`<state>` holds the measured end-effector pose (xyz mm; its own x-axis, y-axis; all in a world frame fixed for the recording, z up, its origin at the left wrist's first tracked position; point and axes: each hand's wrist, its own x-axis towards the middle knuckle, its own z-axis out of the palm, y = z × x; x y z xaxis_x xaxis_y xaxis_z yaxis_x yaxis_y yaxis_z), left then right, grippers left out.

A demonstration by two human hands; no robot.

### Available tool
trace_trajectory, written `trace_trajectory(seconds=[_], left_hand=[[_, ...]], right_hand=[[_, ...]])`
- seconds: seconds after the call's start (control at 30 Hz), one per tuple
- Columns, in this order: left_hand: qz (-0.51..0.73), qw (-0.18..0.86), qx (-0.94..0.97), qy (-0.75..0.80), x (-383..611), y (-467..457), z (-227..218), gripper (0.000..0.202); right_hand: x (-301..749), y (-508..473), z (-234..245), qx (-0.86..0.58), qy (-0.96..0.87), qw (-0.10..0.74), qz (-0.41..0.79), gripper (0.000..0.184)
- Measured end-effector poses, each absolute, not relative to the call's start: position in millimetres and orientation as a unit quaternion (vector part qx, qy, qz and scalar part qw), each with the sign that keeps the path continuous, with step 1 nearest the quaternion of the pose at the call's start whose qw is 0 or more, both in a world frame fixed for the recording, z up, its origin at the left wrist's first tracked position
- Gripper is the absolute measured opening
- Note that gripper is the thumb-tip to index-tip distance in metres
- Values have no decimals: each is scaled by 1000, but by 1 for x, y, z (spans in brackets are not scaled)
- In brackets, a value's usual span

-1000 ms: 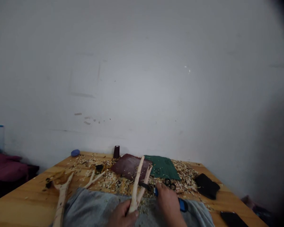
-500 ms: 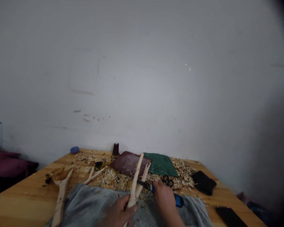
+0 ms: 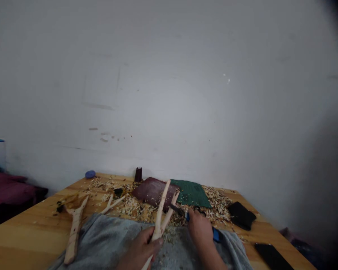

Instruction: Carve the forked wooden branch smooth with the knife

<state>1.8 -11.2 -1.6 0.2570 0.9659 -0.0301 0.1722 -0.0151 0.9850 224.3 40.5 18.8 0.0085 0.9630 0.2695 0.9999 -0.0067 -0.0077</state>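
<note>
Just above a grey cloth lap (image 3: 107,236), the left hand (image 3: 139,249) was closed in a firm fist around a peeled forked branch (image 3: 158,221), which rose at a tilt from the grip with its two pale prongs pointing toward the wall. The right hand (image 3: 199,232) was wrapped around a blue-handled carving knife (image 3: 215,235), its dark blade angled in toward the shorter prong, near it but not clearly touching. The step in hand appeared to be shaving this branch, and the next stroke seemed to call for steady blade control, clear of the left hand. Pale wood shavings (image 3: 135,208) covered much of the wooden table (image 3: 22,240), where a second forked stick (image 3: 74,232) lay to the left. Farther back lay a dark red leather piece (image 3: 152,189) and a green mat (image 3: 190,193).
</note>
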Motion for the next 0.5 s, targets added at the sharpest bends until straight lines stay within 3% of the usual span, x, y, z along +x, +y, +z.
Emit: trace_trajectory(seconds=[0.3, 0.5], left_hand=[[396, 525, 577, 484, 2, -9, -3, 49], [386, 522, 590, 480, 3, -11, 3, 46]], right_hand=[[210, 38, 15, -666, -733, 103, -95, 37], [231, 44, 18, -723, -679, 94, -81, 41]])
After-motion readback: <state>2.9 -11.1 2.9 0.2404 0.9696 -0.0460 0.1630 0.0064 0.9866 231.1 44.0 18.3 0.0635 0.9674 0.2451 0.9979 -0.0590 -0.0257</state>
